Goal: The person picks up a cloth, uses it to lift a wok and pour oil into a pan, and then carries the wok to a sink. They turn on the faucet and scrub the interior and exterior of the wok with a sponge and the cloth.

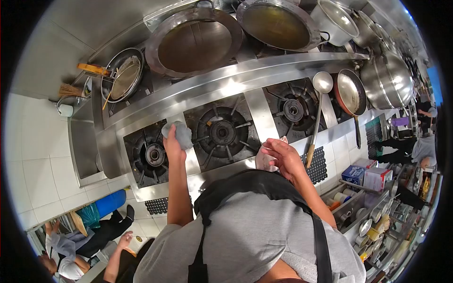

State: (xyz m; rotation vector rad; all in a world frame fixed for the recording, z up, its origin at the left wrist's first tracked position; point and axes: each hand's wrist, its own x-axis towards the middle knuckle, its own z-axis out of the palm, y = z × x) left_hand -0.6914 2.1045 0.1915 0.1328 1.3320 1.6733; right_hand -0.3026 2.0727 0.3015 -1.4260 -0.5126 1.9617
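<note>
My left hand [173,145] is closed on a grey-blue cloth [183,135] over the steel strip between the left burner [155,154] and the middle burner [222,134]. Over the front edge of the stove, right of the middle burner, is my right hand [283,155], its fingers apart and slightly curled. Beside that hand's fingers is a pale pinkish cloth [264,159]; whether the hand touches it I cannot tell. A third burner [293,111] lies beyond my right hand. Next to it a long-handled ladle [322,83] rests across the stove.
Two large woks [193,42] [275,26] stand on the back ledge. A frying pan [351,92] and a big steel pot [388,80] are at the right, a sink [82,146] at the left. Co-workers stand at lower left [71,247] and far right [423,150].
</note>
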